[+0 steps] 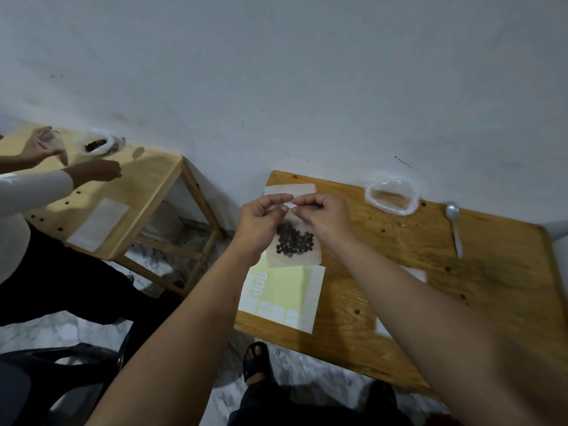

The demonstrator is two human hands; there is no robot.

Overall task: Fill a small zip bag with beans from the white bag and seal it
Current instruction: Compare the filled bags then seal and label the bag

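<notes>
Pinching the top edge of the small zip bag [295, 261] in curled fingers, the left hand [261, 222] and right hand [323, 217] hold it above the wooden table [430, 259], beans [294, 242] settled low inside, so sealing looks under way; next, press the zip strip shut along its whole length.

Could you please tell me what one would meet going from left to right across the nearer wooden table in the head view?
left hand → small zip bag → right hand → white bag → spoon
</notes>
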